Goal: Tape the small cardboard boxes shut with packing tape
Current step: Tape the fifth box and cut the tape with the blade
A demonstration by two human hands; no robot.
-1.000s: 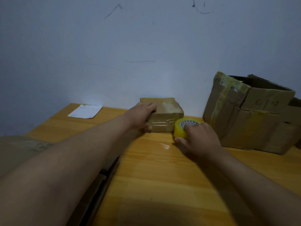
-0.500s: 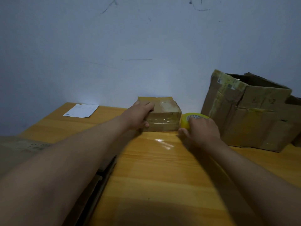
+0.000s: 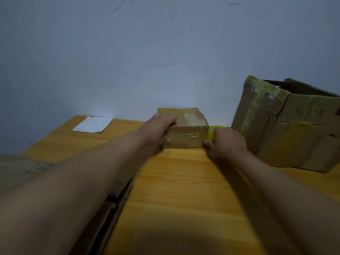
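A small closed cardboard box (image 3: 189,124) stands against the wall at the back of the wooden table (image 3: 184,190). Clear tape runs across its top and its front face. My left hand (image 3: 158,130) grips the box's left front corner, fingers over the top and thumb on the front. My right hand (image 3: 225,142) holds a yellow roll of packing tape (image 3: 213,132) close to the box's right front corner. Most of the roll is hidden under that hand.
A large worn cardboard box (image 3: 287,126), open at the top, stands at the right against the wall. A white sheet of paper (image 3: 93,124) lies at the back left. Flattened cardboard (image 3: 27,170) lies at the table's left edge under my left arm.
My right hand has carried the tape roll away from me and leftward, up to the box's right front corner. My left hand has kept its grip on the box.
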